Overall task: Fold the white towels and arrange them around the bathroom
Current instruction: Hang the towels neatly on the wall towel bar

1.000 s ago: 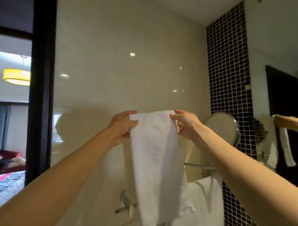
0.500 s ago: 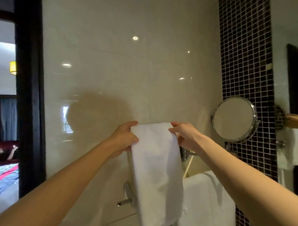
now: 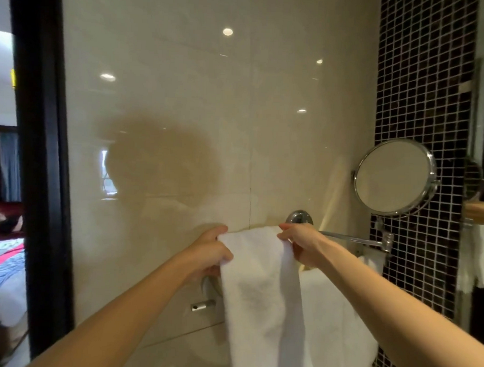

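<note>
**A:** white towel (image 3: 261,295) came down a fair bit in the last second. Its top edge is now level with the rail (image 3: 352,239), so I'd guess draping is next.

**B:** yep. left hand (image 3: 210,254) and right hand (image 3: 299,241) each have a pinching grip on a top corner. It hangs as a narrow folded strip, just beside the second towel (image 3: 335,312).

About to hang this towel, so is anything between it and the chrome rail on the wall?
Nothing visible does. The left hand and right hand hold the towel by the rail; another white towel hangs lower, below it.
</note>
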